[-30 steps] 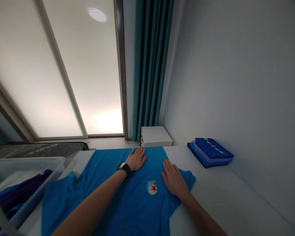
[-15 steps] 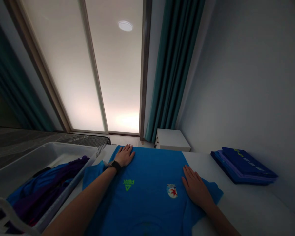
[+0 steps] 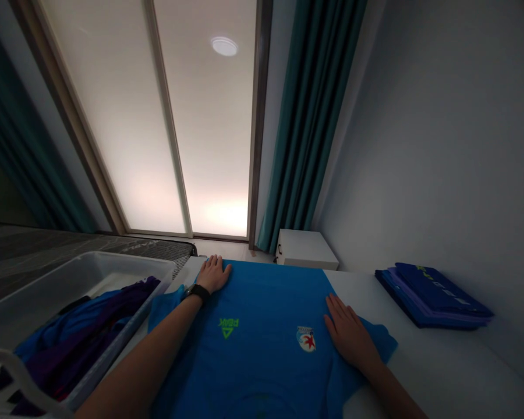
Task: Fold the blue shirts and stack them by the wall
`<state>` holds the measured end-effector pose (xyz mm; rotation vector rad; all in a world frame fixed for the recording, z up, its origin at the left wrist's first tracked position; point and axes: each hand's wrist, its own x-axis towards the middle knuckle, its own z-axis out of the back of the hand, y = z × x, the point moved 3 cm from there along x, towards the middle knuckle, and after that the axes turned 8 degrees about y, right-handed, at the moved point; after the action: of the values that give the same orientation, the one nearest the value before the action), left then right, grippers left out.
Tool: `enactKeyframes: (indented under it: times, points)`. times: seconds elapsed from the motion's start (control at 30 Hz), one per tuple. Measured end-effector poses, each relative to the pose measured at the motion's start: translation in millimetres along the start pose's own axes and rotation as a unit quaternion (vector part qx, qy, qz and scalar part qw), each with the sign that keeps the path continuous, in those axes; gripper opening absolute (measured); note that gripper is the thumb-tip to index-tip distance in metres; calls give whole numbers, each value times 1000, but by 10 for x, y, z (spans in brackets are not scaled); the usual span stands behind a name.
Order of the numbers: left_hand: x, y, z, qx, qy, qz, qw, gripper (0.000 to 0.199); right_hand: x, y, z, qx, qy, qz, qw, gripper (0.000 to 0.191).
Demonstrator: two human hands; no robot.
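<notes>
A blue T-shirt (image 3: pixel 266 308) lies spread on a white table, its collar toward me, with a green logo at the left of its chest and a round badge at the right. My left hand (image 3: pixel 213 274), a dark watch on its wrist, rests flat on the shirt's far left corner. On the right edge of the shirt, near the sleeve, lies my right hand (image 3: pixel 347 331), palm down with the fingers stretched out. Neither hand grips the cloth.
Left of the table, a translucent bin (image 3: pixel 91 263) holds crumpled blue and purple clothes (image 3: pixel 91 320). A stack of folded blue and purple clothes (image 3: pixel 436 294) sits on the table's right side. Beyond the table stand a white cabinet (image 3: pixel 308 247) and a teal curtain (image 3: pixel 305 128).
My left hand has slid slightly left along the far edge of the shirt. My right hand has hardly moved.
</notes>
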<state>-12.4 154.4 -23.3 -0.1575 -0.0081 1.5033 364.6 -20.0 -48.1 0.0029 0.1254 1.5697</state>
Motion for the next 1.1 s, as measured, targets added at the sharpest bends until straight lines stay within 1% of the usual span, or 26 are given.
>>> enactKeyframes:
  times: [0.17, 0.3, 0.37, 0.47, 0.63, 0.73, 0.83, 1.0, 1.1]
  points:
    - [31, 57, 31, 6, 1, -3, 1000, 67, 8, -3, -8, 0, -1, -6, 1000, 65]
    - [16, 23, 34, 15, -5, 11, 1000, 67, 12, -2, -11, 9, -6, -4, 1000, 65]
    - [-26, -29, 33, 19, -7, 4, 1000, 67, 9, 5, -5, 7, -1, -7, 1000, 65]
    - [-148, -206, -5, 25, -1, -43, 999, 67, 2, 20, 15, -3, 12, -14, 1000, 66]
    - [-450, -688, -119, 6, 21, -151, 988, 67, -10, 42, 60, 3, 16, -16, 1000, 65]
    - [-607, -910, -140, -15, 28, -197, 980, 67, -20, 46, 74, 16, 9, -12, 1000, 64]
    - [-684, -1005, -154, -30, 49, -215, 975, 70, -29, 41, 76, 28, 5, -11, 1000, 65]
    - [-649, -1023, -134, -32, 28, -191, 981, 69, -14, 8, 97, 38, 4, -7, 999, 63]
    - [-621, -1046, -101, -22, 41, -182, 982, 68, 7, -22, 118, 37, 11, -7, 999, 63]
